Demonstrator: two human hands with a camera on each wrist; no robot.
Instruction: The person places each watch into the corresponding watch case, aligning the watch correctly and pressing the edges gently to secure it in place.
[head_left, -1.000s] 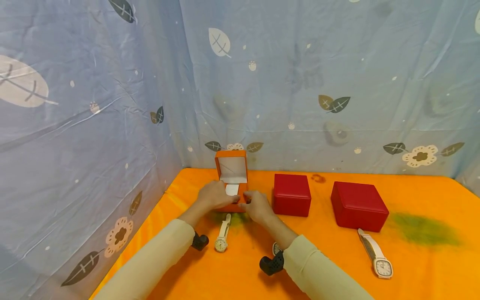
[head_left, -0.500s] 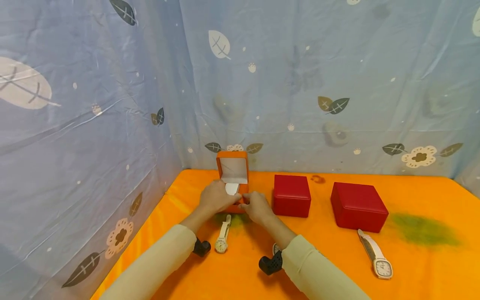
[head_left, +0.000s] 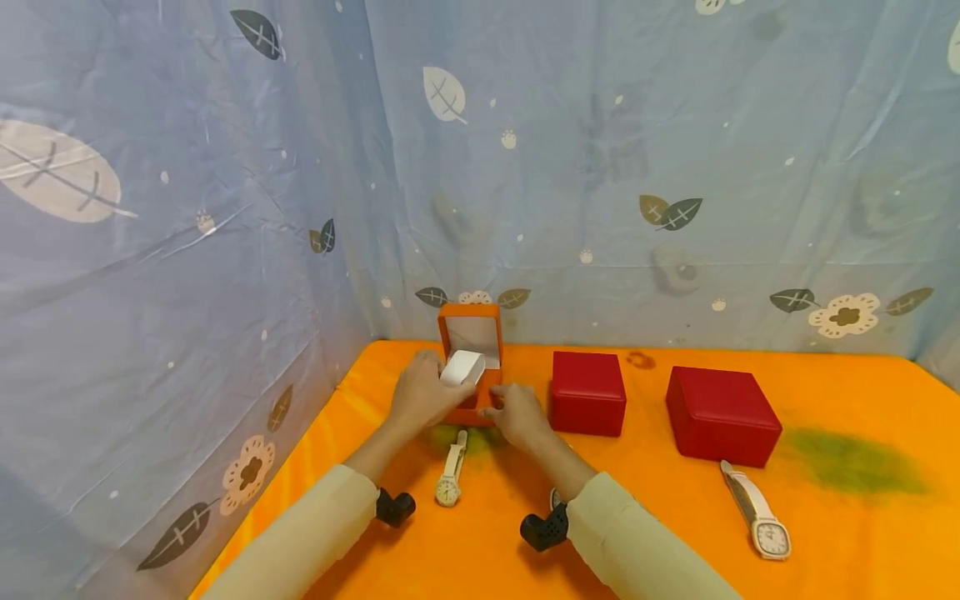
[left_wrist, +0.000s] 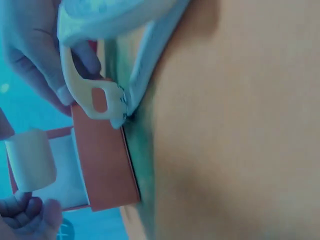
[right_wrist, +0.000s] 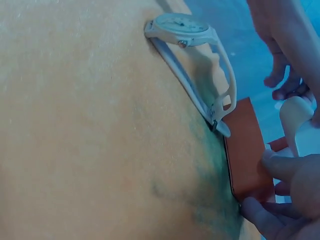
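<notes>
An orange watch box (head_left: 470,310) stands with its lid raised at the back left of the table. My left hand (head_left: 418,393) grips a white watch cushion (head_left: 463,367), which is tilted above the box's opening; the left wrist view shows the cushion (left_wrist: 32,160) between thumb and fingers. At the box's front right corner, my right hand (head_left: 519,415) pinches the wall, thumb and fingers on either side of the box (right_wrist: 247,150) in the right wrist view. A white-strapped wristwatch (head_left: 447,490) lies in front of the box, between my forearms.
Two closed red boxes (head_left: 587,393) (head_left: 722,414) stand to the right. In front of the farther one lies another white-strapped watch (head_left: 771,538). A third watch (head_left: 556,500) is mostly hidden under my right wrist. Patterned blue curtains (head_left: 600,167) enclose the orange-covered table's back and left.
My left hand has raised the white cushion out of the orange box and tilted it. My right hand has stayed at the box's corner.
</notes>
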